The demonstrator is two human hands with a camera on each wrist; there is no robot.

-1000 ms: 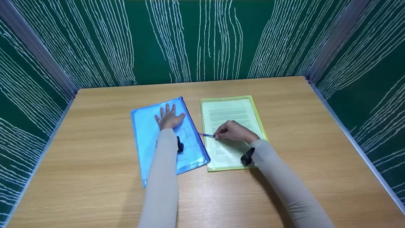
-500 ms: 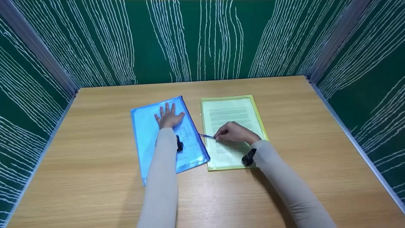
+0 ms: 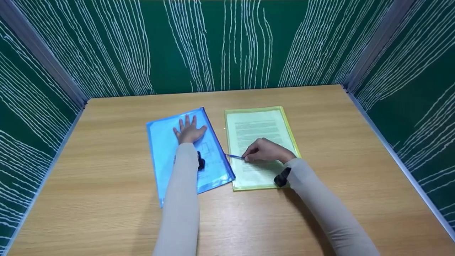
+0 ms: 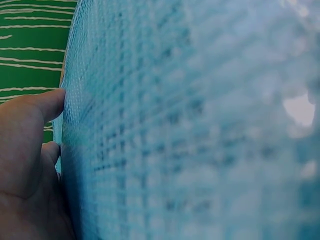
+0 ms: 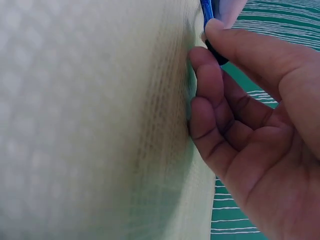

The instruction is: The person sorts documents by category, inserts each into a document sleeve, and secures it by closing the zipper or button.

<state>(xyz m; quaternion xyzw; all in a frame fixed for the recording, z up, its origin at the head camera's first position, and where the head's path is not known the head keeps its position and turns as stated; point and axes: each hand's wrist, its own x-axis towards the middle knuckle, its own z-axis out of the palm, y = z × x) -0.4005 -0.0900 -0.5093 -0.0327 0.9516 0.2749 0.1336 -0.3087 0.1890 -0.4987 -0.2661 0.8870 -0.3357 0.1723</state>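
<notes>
A blue mesh zip folder (image 3: 167,153) with papers inside lies tilted on the table. My left hand (image 3: 190,133) rests on its upper part, fingers spread; the left wrist view shows the thumb side of the hand (image 4: 30,160) along the mesh. My right hand (image 3: 265,150) pinches a slim blue zipper pull (image 3: 234,156) between thumb and fingers. The pull stretches to the blue folder's dark right edge. In the right wrist view, its dark end (image 5: 217,54) shows at the thumb tip. Under the right hand lies a yellow-edged mesh folder (image 3: 254,183) holding a printed sheet.
The wooden table (image 3: 106,220) carries both folders side by side, the blue one's lower right corner meeting the yellow one. Green panels with white wavy lines (image 3: 220,46) stand behind and at both sides of the table.
My right hand has moved slightly toward me along the blue folder's right edge, with the zipper pull in its fingers. The left hand stays flat in place.
</notes>
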